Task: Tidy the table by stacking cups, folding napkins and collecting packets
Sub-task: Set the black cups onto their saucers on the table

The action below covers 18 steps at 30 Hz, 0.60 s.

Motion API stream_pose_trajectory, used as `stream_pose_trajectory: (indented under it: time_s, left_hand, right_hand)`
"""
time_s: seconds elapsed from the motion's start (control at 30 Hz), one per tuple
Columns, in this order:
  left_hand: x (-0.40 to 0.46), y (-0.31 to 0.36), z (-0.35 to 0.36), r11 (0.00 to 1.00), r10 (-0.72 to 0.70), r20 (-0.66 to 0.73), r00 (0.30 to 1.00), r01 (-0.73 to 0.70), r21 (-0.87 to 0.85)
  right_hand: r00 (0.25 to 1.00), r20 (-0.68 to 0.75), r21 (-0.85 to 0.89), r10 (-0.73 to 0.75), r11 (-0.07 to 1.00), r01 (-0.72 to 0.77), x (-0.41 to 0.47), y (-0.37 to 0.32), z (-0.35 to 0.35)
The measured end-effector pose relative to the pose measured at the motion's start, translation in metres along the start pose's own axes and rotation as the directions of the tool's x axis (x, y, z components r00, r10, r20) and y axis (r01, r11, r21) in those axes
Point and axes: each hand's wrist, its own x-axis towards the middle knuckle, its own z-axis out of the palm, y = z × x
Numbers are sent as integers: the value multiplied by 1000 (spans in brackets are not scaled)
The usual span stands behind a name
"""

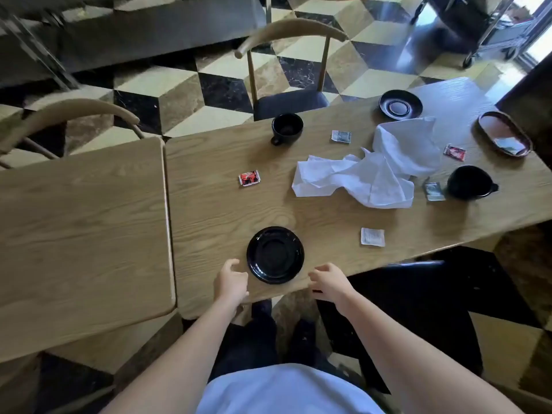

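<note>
A black saucer [275, 254] lies flat near the front edge of the wooden worktop [215, 204], and sits between the two hands. The left hand [231, 282] hovers just beside the saucer's left rim, its grip loosely curled and holding nothing; whether it touches the rim cannot be told. The right hand [331, 282] hangs over the worktop edge a little to the right of the saucer, apart from it, fingers half spread and empty.

Farther out, a red packet [249, 178] lies left of centre, and a white packet [372, 236] lies right of the saucer. Two crumpled white napkins [370, 171] sprawl across the middle, overlapping. A black cup [286, 127] stands upright near the far edge, with a grey packet [340, 136] to its right. A second black cup [470, 182] stands at the right, a grey packet [434, 191] just beside it. Another red packet [454, 152] lies near an oval tray [490, 127] that holds one packet. A second black saucer [400, 104] rests at the far side.
</note>
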Motion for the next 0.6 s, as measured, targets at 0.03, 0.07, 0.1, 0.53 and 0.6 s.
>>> stream_pose_trajectory:
  time_s: [0.03, 0.07, 0.1, 0.53, 0.6]
  left_hand:
    - [6, 6, 2, 1000, 4, 17, 1000, -4, 31]
    - [11, 8, 4, 999, 6, 37, 999, -8, 47]
    - [13, 11, 4, 999, 6, 55, 998, -9, 46]
    - [71, 29, 4, 974, -118, 399, 909, 29, 223]
    - [73, 27, 2, 972, -133, 412, 901, 39, 230]
  right_hand:
    - [1000, -10, 86, 15, 996, -14, 8, -5, 2]
    - [999, -15, 107, 43, 993, -42, 10, -12, 4]
    - [999, -17, 102, 32, 994, -30, 15, -17, 4]
    - [974, -206, -15, 98, 995, -103, 50, -36, 39]
    - [977, -187, -6, 103, 994, -106, 52, -29, 43]
